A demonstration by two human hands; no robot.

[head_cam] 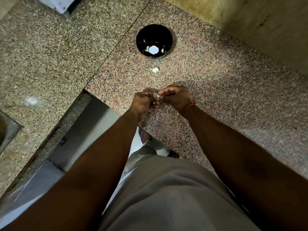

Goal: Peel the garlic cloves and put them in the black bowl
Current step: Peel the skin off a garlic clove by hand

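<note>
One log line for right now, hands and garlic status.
hands: left and right both pinch clove, peeling | bowl: pale bits inside | counter: garlic piece waiting

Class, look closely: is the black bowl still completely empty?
No: the black bowl already holds a few pale peeled cloves near its bottom.
</note>
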